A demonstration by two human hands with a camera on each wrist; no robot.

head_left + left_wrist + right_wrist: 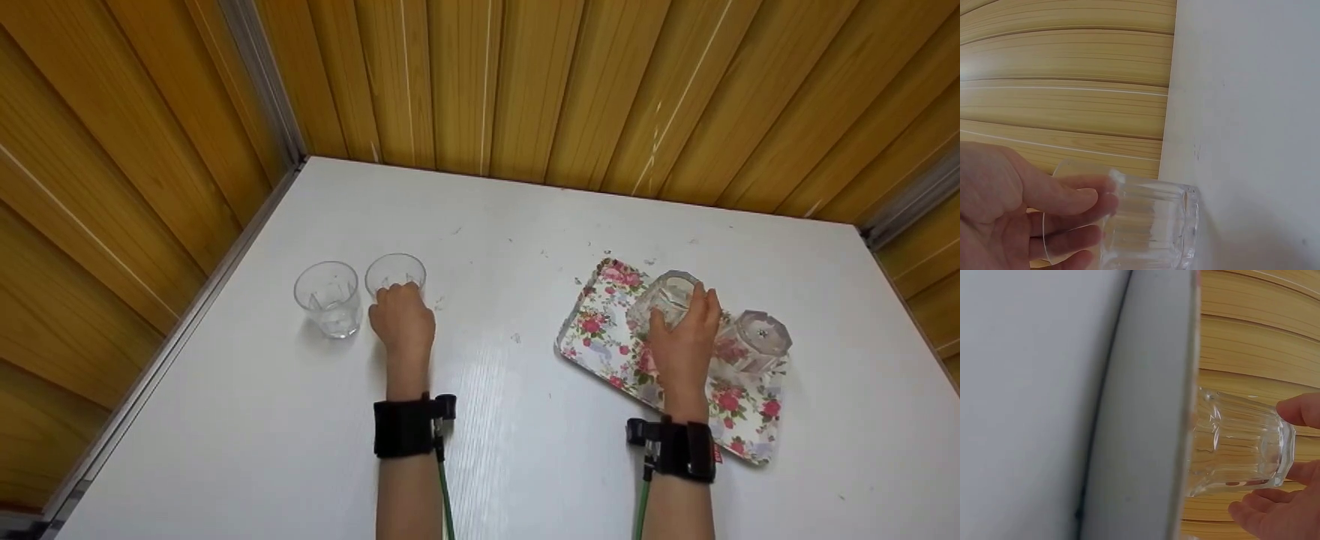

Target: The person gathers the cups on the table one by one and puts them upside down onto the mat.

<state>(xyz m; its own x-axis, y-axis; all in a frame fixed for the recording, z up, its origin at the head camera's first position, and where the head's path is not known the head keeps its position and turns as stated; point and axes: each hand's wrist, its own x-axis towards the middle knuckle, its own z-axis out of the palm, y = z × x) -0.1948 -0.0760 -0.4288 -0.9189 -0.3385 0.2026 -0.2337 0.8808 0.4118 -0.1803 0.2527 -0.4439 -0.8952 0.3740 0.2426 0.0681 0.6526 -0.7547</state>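
My left hand (403, 319) holds a clear drinking glass (395, 264) by its upper part. That glass stands upright on the table, and its fingers show through the wall in the left wrist view. A second upright glass (330, 300) stands just left of it. On a floral tray (600, 360) to the right, two glasses stand upside down. Around the base of the farther upturned glass (1241, 441), my right hand (684, 349) is spread, thumb at its edge and the other fingers loose. The other upturned glass (763, 337) sits right of that hand.
The white table (495, 420) meets wood-patterned wall panels (465, 90) at the back and left. A metal strip (187, 322) runs along the table's left side. Green cables (446, 487) trail from both wrist straps toward the person.
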